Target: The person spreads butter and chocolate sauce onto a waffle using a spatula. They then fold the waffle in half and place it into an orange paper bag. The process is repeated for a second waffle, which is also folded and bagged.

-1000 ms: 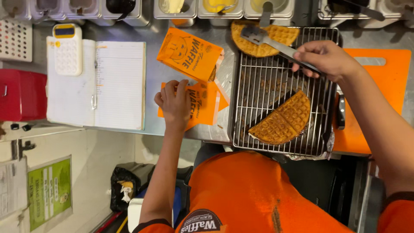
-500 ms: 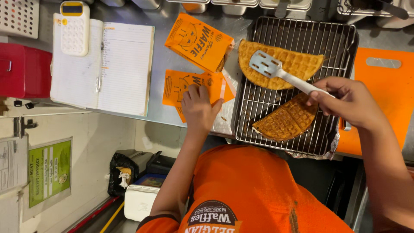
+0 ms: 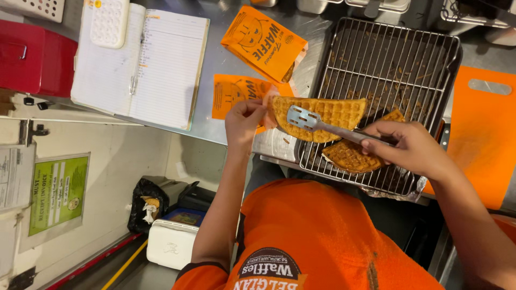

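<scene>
Stainless steel table (image 3: 226, 64) fills the upper view, with a red box (image 3: 35, 64) and an open notebook (image 3: 142, 64) well to the left of the hands. Left hand (image 3: 244, 121) pinches the end of a folded waffle (image 3: 317, 115) against an orange paper sleeve (image 3: 234, 94); another orange sleeve (image 3: 263, 43) lies just beyond. Right hand (image 3: 406, 147) is clamped on a metal spatula (image 3: 322, 123) whose blade rests on that waffle, above the wire rack (image 3: 398, 59). Second waffle (image 3: 352, 156) lies on the rack beside the right hand. Orange board (image 3: 484, 134) sits to its right.
</scene>
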